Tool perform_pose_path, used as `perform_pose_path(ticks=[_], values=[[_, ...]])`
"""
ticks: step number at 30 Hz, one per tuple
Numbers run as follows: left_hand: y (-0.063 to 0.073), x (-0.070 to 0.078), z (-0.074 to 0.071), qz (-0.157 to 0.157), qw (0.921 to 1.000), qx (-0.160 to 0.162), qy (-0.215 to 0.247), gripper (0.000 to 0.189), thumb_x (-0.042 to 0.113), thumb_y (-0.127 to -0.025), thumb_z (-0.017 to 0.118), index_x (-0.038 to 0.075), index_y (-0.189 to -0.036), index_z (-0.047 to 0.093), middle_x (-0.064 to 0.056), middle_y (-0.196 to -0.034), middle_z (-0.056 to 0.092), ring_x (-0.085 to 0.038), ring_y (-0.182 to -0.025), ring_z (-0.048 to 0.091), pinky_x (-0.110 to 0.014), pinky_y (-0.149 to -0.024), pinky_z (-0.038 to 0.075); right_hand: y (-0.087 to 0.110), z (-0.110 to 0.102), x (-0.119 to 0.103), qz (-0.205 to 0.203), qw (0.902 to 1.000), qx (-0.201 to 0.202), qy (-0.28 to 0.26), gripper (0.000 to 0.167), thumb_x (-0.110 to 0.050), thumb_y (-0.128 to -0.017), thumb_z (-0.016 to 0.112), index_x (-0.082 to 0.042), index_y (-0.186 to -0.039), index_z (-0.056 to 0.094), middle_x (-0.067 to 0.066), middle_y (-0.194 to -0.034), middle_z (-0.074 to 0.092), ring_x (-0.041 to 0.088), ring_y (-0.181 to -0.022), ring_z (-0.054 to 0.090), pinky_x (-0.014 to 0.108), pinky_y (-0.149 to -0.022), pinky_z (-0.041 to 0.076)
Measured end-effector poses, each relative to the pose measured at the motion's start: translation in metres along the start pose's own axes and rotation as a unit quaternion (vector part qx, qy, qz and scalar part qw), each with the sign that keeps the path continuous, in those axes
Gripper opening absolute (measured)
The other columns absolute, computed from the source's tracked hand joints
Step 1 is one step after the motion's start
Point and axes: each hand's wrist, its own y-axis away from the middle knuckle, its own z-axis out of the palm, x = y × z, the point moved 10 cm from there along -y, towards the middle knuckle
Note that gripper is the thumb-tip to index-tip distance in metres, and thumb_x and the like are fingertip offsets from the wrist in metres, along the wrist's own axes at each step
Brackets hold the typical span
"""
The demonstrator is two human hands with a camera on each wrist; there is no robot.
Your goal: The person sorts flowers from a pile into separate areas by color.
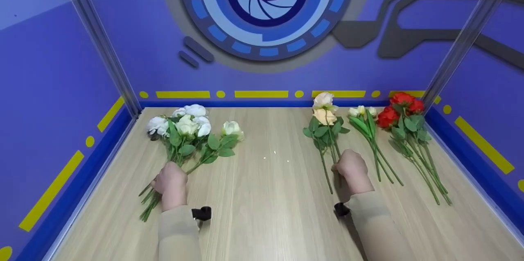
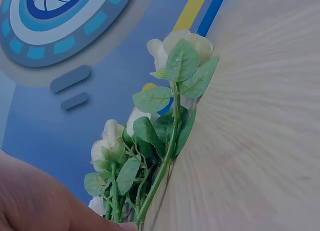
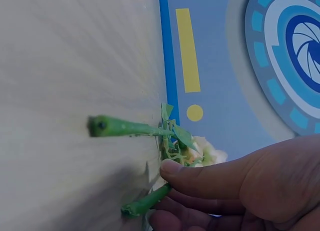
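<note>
On the left, my left hand (image 1: 171,180) grips the stems of a bunch of white flowers (image 1: 195,111), whose cut ends stick out below the fist. One cream-white rose (image 1: 232,129) leans away to the right of the bunch, its stem running to the hand; the left wrist view shows that rose (image 2: 187,46) close up. My right hand (image 1: 352,167) pinches the stem of a peach rose between thumb and fingers. Two pale peach roses (image 1: 325,117) lie together there, and in the right wrist view another green stem (image 3: 125,127) lies outside the grasp.
Right of my right hand lie white tulips (image 1: 360,111) with crossed stems, then red flowers (image 1: 387,117) near the right wall. Small pale specks (image 1: 275,153) dot the wooden table (image 1: 262,195). Blue-purple panels (image 1: 135,48) enclose its back and sides.
</note>
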Motion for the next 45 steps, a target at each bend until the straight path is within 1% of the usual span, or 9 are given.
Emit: perform_pose_path(ticks=[5, 10, 17, 20, 26, 32, 39, 42, 45], values=[[0.001, 0.002, -0.002, 0.002, 1.0000, 0.002, 0.008, 0.025, 0.012, -0.101, 0.055, -0.005, -0.115, 0.067, -0.031, -0.121, 0.068, -0.051, -0.117, 0.063, -0.067, -0.109, 0.036, 0.001, -0.001, -0.001, 0.002, 1.0000, 0.001, 0.002, 0.030, -0.016, -0.079, 0.076, -0.011, -0.057, 0.057, 0.012, -0.070, 0.066, 0.024, -0.062, 0.054, 0.037, -0.056, 0.046], [0.003, 0.007, -0.008, 0.012, 0.9989, 0.016, 0.043, 0.023, 0.018, -0.102, 0.061, -0.002, -0.101, 0.072, -0.027, -0.112, 0.072, -0.047, -0.105, 0.068, -0.061, -0.092, 0.051, 0.003, -0.002, -0.002, 0.005, 1.0000, 0.004, 0.005, 0.037, -0.021, -0.085, 0.075, -0.013, -0.058, 0.051, 0.011, -0.070, 0.061, 0.023, -0.062, 0.050, 0.036, -0.054, 0.044], [0.010, 0.023, -0.018, 0.051, 0.9929, 0.037, 0.101, 0.026, 0.021, -0.102, 0.062, -0.001, -0.113, 0.070, -0.023, -0.118, 0.072, -0.044, -0.107, 0.068, -0.057, -0.087, 0.053, 0.005, -0.005, -0.004, 0.013, 0.9999, 0.008, 0.002, 0.038, -0.027, -0.093, 0.071, -0.011, -0.065, 0.052, 0.015, -0.076, 0.064, 0.027, -0.067, 0.058, 0.039, -0.056, 0.047], [0.015, 0.033, -0.022, 0.070, 0.9895, 0.047, 0.117, 0.026, 0.020, -0.102, 0.062, -0.002, -0.113, 0.070, -0.023, -0.115, 0.072, -0.043, -0.105, 0.068, -0.056, -0.087, 0.053, 0.006, -0.008, -0.007, 0.017, 0.9997, 0.016, -0.002, 0.042, -0.027, -0.094, 0.071, -0.012, -0.063, 0.047, 0.013, -0.073, 0.062, 0.027, -0.067, 0.057, 0.039, -0.056, 0.046], [0.022, 0.052, -0.025, 0.100, 0.9818, 0.070, 0.146, 0.026, 0.019, -0.101, 0.064, -0.003, -0.112, 0.071, -0.023, -0.110, 0.073, -0.041, -0.102, 0.069, -0.054, -0.088, 0.052, 0.010, -0.013, -0.017, 0.006, 0.9992, 0.039, -0.004, 0.037, -0.027, -0.094, 0.070, -0.009, -0.066, 0.053, 0.019, -0.079, 0.067, 0.034, -0.071, 0.065, 0.041, -0.054, 0.047], [0.028, 0.074, -0.020, 0.143, 0.9689, 0.077, 0.187, 0.022, 0.014, -0.100, 0.066, -0.006, -0.109, 0.071, -0.024, -0.103, 0.073, -0.038, -0.096, 0.069, -0.049, -0.086, 0.053, 0.014, -0.015, -0.030, -0.012, 0.9988, 0.048, -0.007, 0.037, -0.027, -0.096, 0.070, -0.009, -0.066, 0.056, 0.011, -0.068, 0.060, 0.026, -0.062, 0.058, 0.036, -0.052, 0.042], [0.036, 0.098, -0.009, 0.171, 0.9537, 0.060, 0.240, 0.018, 0.012, -0.099, 0.068, -0.005, -0.106, 0.072, -0.020, -0.098, 0.072, -0.031, -0.088, 0.068, -0.035, -0.073, 0.054, 0.019, -0.009, -0.050, -0.039, 0.9977, 0.052, -0.020, 0.023, -0.023, -0.096, 0.069, -0.003, -0.086, 0.076, 0.013, -0.082, 0.073, 0.024, -0.067, 0.063, 0.038, -0.058, 0.048], [0.041, 0.109, -0.002, 0.186, 0.9433, 0.044, 0.271, 0.017, 0.010, -0.098, 0.069, -0.006, -0.105, 0.072, -0.019, -0.097, 0.073, -0.026, -0.085, 0.071, -0.031, -0.072, 0.057, 0.024, -0.003, -0.064, -0.059, 0.9959, 0.051, -0.044, 0.022, -0.023, -0.096, 0.072, -0.002, -0.094, 0.077, 0.013, -0.089, 0.076, 0.022, -0.070, 0.065, 0.038, -0.062, 0.052], [0.047, 0.121, 0.008, 0.200, 0.9281, 0.017, 0.314, 0.017, 0.007, -0.096, 0.071, -0.008, -0.105, 0.071, -0.021, -0.096, 0.073, -0.019, -0.077, 0.072, -0.034, -0.074, 0.061, 0.030, 0.009, -0.082, -0.091, 0.9917, 0.035, -0.083, 0.019, -0.021, -0.096, 0.073, -0.003, -0.095, 0.078, 0.011, -0.088, 0.076, 0.019, -0.072, 0.066, 0.035, -0.063, 0.054]])
